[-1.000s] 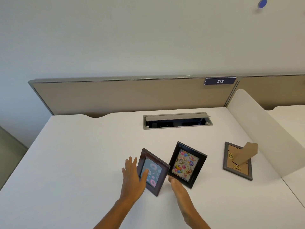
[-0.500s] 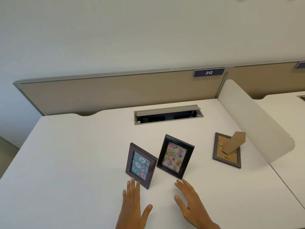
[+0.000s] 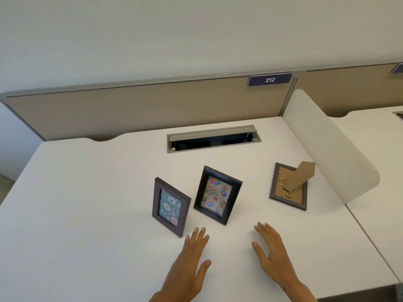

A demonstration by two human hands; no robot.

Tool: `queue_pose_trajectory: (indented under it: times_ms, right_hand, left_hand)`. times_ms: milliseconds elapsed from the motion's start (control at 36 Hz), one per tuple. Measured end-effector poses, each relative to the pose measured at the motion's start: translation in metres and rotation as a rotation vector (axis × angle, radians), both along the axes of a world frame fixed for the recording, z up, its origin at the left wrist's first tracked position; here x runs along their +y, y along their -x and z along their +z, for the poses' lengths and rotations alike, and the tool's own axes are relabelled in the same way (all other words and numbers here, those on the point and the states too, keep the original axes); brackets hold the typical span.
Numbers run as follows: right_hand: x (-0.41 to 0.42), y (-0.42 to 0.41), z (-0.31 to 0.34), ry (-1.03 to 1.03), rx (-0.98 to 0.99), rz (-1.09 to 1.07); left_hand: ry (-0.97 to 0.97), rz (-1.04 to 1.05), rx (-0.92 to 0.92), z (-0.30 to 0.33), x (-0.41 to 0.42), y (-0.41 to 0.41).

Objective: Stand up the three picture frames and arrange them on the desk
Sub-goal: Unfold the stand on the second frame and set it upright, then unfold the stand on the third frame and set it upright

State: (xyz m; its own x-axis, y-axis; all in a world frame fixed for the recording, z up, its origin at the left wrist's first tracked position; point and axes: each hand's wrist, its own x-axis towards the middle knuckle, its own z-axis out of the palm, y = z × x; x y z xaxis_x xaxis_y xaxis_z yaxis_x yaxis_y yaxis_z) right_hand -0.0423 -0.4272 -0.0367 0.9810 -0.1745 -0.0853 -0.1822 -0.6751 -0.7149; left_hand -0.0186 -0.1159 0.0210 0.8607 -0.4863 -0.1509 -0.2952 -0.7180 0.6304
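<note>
Two frames standing, the third face down on the white desk [image 3: 87,192].

Head view: the dark wooden frame with a floral print [image 3: 170,206] and the black frame with a birthday card [image 3: 217,195] stand side by side, close but apart; the grey frame lying on its face [image 3: 288,186], cardboard stand sticking up, lies well to their right; a careless reach across could tip the uprights; left hand [image 3: 187,267] and right hand [image 3: 273,255] hover near them, fingers straight and spread, holding nothing.
</note>
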Motion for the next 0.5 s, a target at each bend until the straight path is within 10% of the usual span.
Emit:
queue_pose_trajectory:
  times_ms: [500]
  right_hand:
    - [-0.109, -0.027, 0.010, -0.066, 0.050, -0.346]
  left_hand:
    - [0.202, -0.018, 0.184, 0.016, -0.174, -0.056]
